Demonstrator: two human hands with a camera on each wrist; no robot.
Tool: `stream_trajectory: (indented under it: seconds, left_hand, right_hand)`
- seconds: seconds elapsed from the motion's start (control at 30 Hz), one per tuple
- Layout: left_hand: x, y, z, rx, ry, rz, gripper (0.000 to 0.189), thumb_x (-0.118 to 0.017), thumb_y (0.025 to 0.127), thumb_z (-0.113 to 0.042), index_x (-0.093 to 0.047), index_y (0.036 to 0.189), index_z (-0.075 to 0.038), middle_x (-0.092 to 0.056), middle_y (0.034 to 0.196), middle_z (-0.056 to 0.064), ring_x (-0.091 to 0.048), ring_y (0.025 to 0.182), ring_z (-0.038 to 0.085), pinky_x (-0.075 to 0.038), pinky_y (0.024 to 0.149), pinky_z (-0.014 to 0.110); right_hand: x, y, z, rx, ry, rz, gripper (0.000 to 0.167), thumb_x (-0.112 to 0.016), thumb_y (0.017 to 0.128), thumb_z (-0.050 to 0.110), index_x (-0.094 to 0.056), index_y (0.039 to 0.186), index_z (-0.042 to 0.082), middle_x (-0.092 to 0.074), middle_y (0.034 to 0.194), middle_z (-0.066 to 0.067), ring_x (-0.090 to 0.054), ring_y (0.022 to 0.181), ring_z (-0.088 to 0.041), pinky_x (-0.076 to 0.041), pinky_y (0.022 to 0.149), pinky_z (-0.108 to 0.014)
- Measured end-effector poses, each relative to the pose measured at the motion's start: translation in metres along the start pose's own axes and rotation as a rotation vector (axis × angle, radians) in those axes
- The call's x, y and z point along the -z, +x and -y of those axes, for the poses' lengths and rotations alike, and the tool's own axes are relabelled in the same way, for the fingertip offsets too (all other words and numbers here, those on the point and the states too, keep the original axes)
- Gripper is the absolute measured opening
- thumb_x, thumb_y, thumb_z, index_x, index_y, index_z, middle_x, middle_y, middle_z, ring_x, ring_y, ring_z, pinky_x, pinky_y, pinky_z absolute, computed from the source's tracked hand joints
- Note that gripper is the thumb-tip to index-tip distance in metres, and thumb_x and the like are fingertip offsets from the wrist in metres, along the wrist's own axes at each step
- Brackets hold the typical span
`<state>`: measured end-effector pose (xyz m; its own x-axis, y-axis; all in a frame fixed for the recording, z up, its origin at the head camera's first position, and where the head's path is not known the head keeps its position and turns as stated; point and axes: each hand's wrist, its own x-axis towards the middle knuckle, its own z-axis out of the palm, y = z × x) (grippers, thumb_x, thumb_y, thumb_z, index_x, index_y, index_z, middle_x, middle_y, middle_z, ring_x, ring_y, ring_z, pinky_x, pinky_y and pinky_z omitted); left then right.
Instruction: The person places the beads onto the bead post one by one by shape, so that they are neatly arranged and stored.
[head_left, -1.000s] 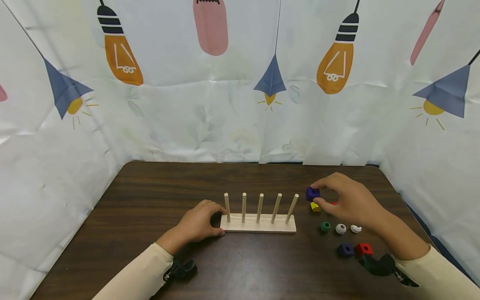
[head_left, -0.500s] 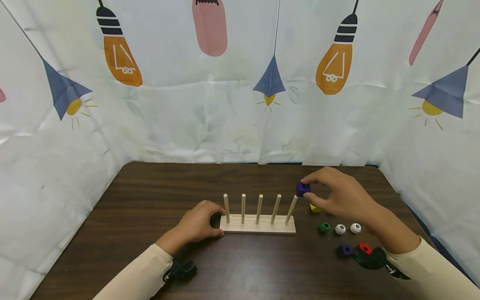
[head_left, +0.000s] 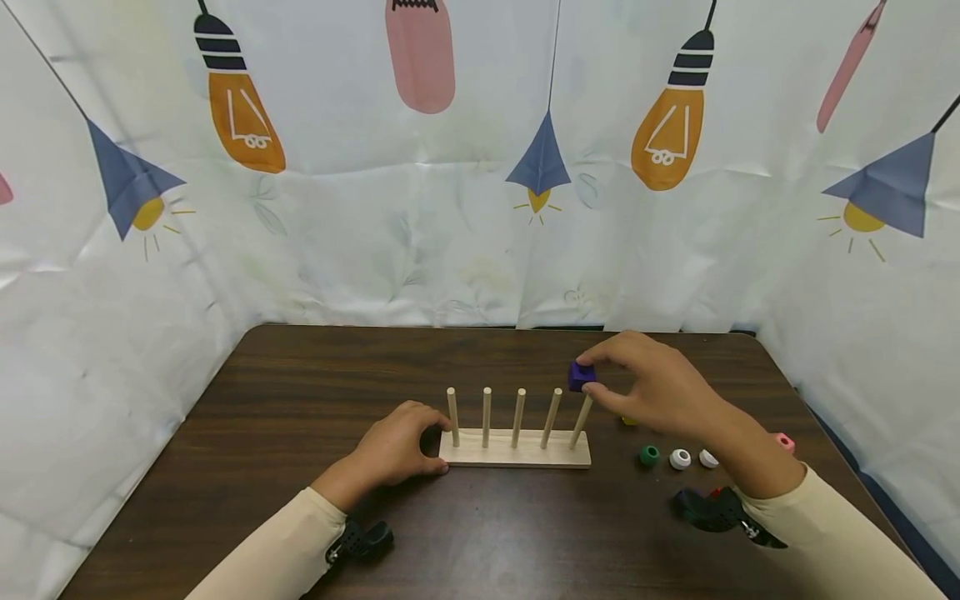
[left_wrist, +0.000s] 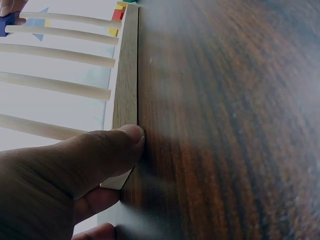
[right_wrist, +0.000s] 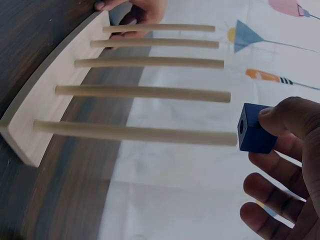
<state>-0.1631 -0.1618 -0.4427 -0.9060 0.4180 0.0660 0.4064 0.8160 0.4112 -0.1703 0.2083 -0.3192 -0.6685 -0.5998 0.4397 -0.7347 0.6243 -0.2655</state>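
My right hand (head_left: 656, 379) pinches a dark blue cube bead (head_left: 581, 377) between thumb and fingers, beside the top of the rightmost peg. In the right wrist view the hole in the blue cube bead (right_wrist: 256, 128) faces the pegs, close to the tip of the nearest peg (right_wrist: 145, 134). My left hand (head_left: 397, 446) grips the left end of the wooden peg stand (head_left: 517, 456), its thumb on the front edge of the base. Several bare upright pegs rise from that base. The left wrist view shows the left thumb (left_wrist: 107, 150) pressed along the wood.
Right of the stand lie a green bead (head_left: 649, 455), white beads (head_left: 680, 459) and a pink-red bead (head_left: 784, 442). A yellow bead (head_left: 628, 421) and a red one are partly hidden behind the right hand and wrist. A patterned cloth (head_left: 465, 250) hangs behind the brown table (head_left: 315, 358).
My right hand has moved left with the blue cube bead, from above the loose beads to the top of the rightmost peg. The left hand has stayed on the stand.
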Motion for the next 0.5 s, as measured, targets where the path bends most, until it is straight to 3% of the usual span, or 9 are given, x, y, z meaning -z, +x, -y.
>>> stream_trajectory:
  seconds: [0.5]
  left_hand:
    - [0.0,0.002,-0.001,0.017,0.008,0.006,0.048,-0.096,0.069,-0.031,-0.075,0.111,-0.021,-0.069,0.117,-0.002,-0.059,0.115,0.023,-0.053,0.085,0.047]
  right_hand:
    - [-0.014,0.017,0.012,0.041,0.048,0.004,0.031,-0.084,0.087,0.02,-0.073,0.116,0.016,-0.068,0.106,0.006,-0.062,0.1,-0.013,-0.053,0.079,-0.039]
